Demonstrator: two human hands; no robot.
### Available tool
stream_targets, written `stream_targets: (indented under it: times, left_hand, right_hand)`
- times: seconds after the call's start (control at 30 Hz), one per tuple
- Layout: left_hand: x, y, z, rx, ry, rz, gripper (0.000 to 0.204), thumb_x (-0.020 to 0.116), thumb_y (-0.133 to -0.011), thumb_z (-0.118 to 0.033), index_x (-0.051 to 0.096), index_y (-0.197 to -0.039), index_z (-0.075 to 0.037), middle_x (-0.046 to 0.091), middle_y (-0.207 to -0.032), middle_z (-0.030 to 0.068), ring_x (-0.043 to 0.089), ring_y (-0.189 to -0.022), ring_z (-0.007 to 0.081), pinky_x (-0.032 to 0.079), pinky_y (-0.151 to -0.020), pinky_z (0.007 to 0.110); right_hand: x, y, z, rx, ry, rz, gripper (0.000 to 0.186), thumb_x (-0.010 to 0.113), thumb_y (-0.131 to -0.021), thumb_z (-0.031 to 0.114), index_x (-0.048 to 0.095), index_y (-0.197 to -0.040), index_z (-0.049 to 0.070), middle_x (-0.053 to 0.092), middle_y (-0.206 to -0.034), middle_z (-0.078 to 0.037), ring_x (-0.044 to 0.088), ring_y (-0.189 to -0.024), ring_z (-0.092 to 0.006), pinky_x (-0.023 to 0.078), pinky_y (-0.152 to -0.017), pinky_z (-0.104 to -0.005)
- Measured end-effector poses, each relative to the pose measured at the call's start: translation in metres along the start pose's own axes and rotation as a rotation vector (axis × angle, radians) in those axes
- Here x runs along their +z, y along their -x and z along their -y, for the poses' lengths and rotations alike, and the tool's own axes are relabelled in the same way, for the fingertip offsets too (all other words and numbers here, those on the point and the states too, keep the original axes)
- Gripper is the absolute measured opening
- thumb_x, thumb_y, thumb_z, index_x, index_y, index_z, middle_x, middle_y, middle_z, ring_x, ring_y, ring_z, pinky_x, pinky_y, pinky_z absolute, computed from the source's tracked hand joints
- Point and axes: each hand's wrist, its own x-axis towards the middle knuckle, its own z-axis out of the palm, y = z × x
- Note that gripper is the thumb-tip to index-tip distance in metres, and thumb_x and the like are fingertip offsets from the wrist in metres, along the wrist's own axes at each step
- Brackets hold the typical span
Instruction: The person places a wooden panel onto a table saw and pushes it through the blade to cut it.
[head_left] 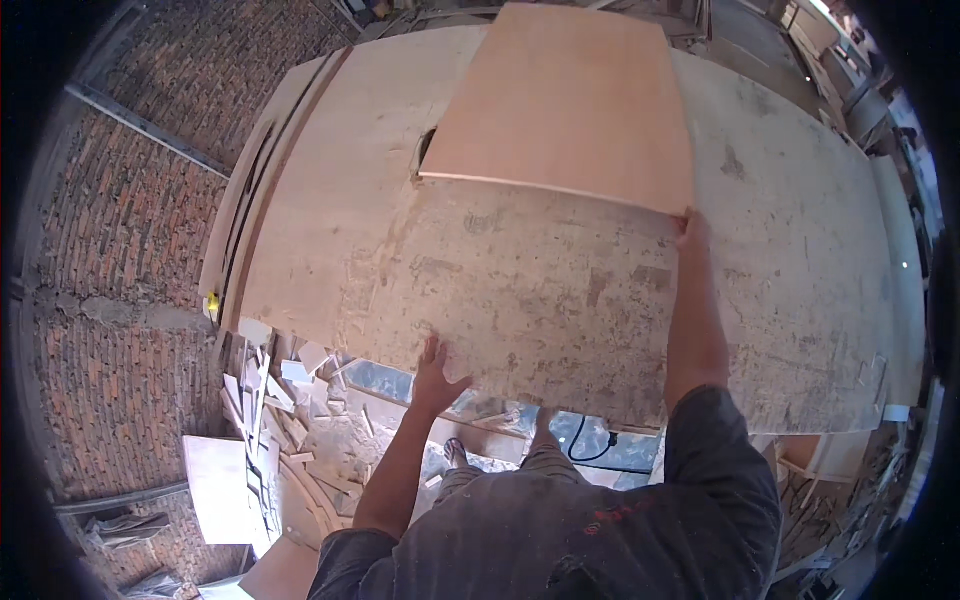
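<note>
A smooth reddish-brown plywood panel lies toward the far side of a large worn wooden worktop. My right hand reaches forward and grips the panel's near right corner, fingers closed at its edge. Back at the worktop's near edge, left of the middle, my left hand has its fingers spread and holds nothing. Part of a dark, curved object shows beside the panel's near left corner; the panel hides the rest of it.
Long narrow strips run along the worktop's left side, with a small yellow object at their near end. Wood offcuts litter the floor at the lower left. A brick wall stands left. Below the near edge hangs a black cable.
</note>
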Motion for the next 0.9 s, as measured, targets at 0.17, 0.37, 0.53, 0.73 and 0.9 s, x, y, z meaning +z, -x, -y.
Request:
stream_targets:
  times: [0.17, 0.37, 0.53, 0.73, 0.9]
  left_hand:
    - [-0.007, 0.023, 0.03, -0.205, 0.324, -0.316, 0.068, 0.079, -0.077, -0.039, 0.057, -0.124, 0.005, 0.057, -0.127, 0.0216, 0.056, -0.115, 0.0304, 0.046, -0.096, 0.04]
    - [-0.011, 0.072, 0.075, -0.63, 1.028, -0.178, 0.069, 0.071, -0.082, -0.055, 0.06, -0.117, 0.002, 0.066, -0.105, 0.0114, 0.063, -0.085, 0.0213, 0.051, -0.07, 0.035]
    - [0.0, 0.102, 0.114, -0.812, 1.647, 0.017, 0.085, 0.065, -0.081, -0.067, 0.05, -0.135, -0.003, 0.059, -0.125, 0.0181, 0.058, -0.109, 0.0276, 0.047, -0.092, 0.049]
    - [0.006, 0.131, 0.171, -0.389, 2.025, 0.504, 0.057, 0.061, -0.092, -0.048, 0.051, -0.131, -0.009, 0.063, -0.12, 0.0077, 0.059, -0.114, 0.0238, 0.05, -0.094, 0.045]
    - [-0.037, 0.198, 0.164, -0.254, 1.958, 0.485, 0.042, 0.06, -0.095, -0.024, 0.049, -0.132, -0.008, 0.062, -0.122, 0.0084, 0.061, -0.112, 0.0254, 0.053, -0.093, 0.042]
  right_hand:
    - [-0.121, 0.104, -0.018, -0.049, 0.049, 0.021, 0.026, 0.057, -0.095, 0.012, 0.056, -0.12, 0.006, 0.063, -0.1, -0.008, 0.063, -0.091, -0.0204, 0.055, -0.087, -0.0365]
    - [-0.27, 0.325, -0.072, -0.013, -0.101, 0.177, 0.024, 0.054, -0.095, 0.011, 0.057, -0.118, 0.004, 0.065, -0.098, -0.007, 0.066, -0.084, -0.0179, 0.058, -0.073, -0.0297]
    - [-0.314, 0.533, -0.13, 0.049, -0.166, -0.185, 0.022, 0.06, -0.092, 0.014, 0.06, -0.11, 0.002, 0.065, -0.092, -0.007, 0.064, -0.076, -0.0153, 0.054, -0.066, -0.0279]
    - [-0.383, 0.678, -0.18, 0.069, 0.056, -0.379, 0.038, 0.063, -0.091, 0.042, 0.061, -0.091, 0.004, 0.062, -0.073, -0.01, 0.059, -0.05, -0.0167, 0.043, -0.038, -0.0284]
    - [-0.413, 0.746, -0.197, 0.09, 0.537, -0.27, 0.049, 0.057, -0.092, 0.052, 0.062, -0.088, 0.004, 0.061, -0.064, -0.007, 0.059, -0.05, -0.0167, 0.042, -0.035, -0.0296]
